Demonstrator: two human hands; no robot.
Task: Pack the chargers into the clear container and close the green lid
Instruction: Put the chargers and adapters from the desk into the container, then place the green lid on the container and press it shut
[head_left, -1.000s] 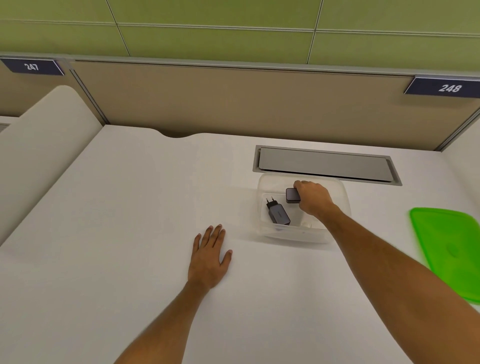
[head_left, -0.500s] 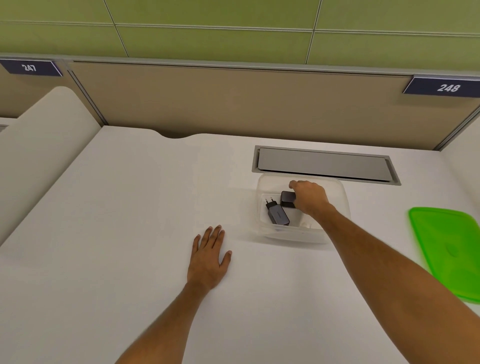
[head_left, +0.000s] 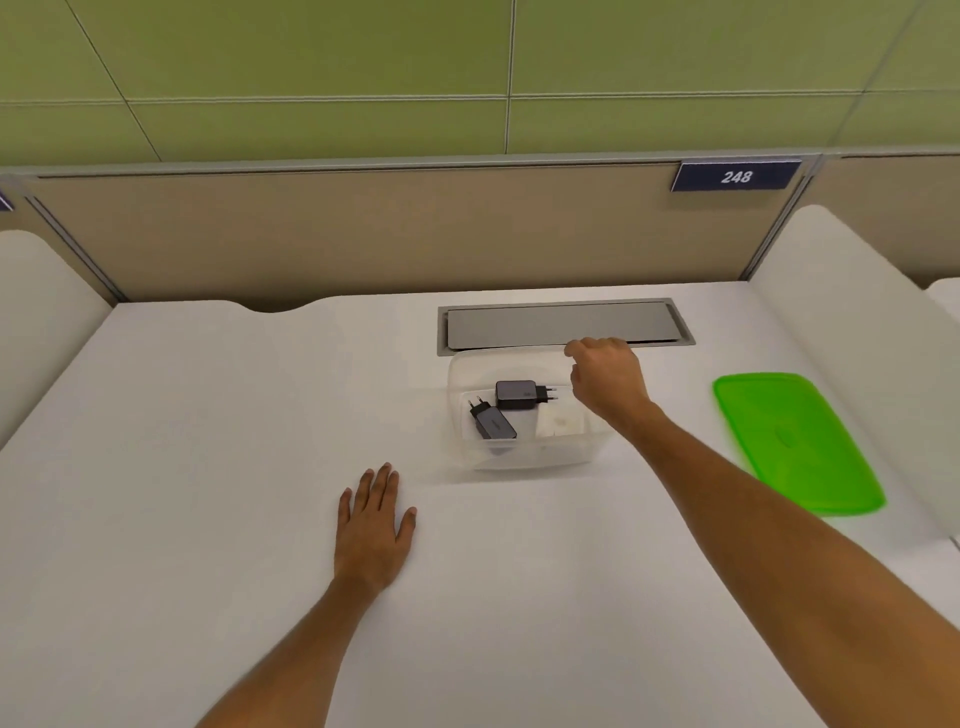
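The clear container (head_left: 462, 374) stands on the white desk, just in front of the grey cable hatch. Inside it lie two dark chargers: one (head_left: 517, 395) at the back with its prongs pointing right, another (head_left: 492, 422) at the front left, angled. A white charger (head_left: 558, 422) lies in the front right corner. My right hand (head_left: 608, 379) hovers over the container's right rim, fingers loosely curled, holding nothing. My left hand (head_left: 375, 519) lies flat on the desk, fingers spread, to the container's front left. The green lid (head_left: 795, 441) lies flat on the desk to the right.
A grey cable hatch (head_left: 563, 325) is set into the desk behind the container. A beige partition with a sign reading 248 (head_left: 735, 176) closes the back. White rounded dividers (head_left: 852, 322) rise at both sides of the desk.
My right hand has let go of the back dark charger, which now lies in the container, and has risen up and to the right. The camera view has shifted left.
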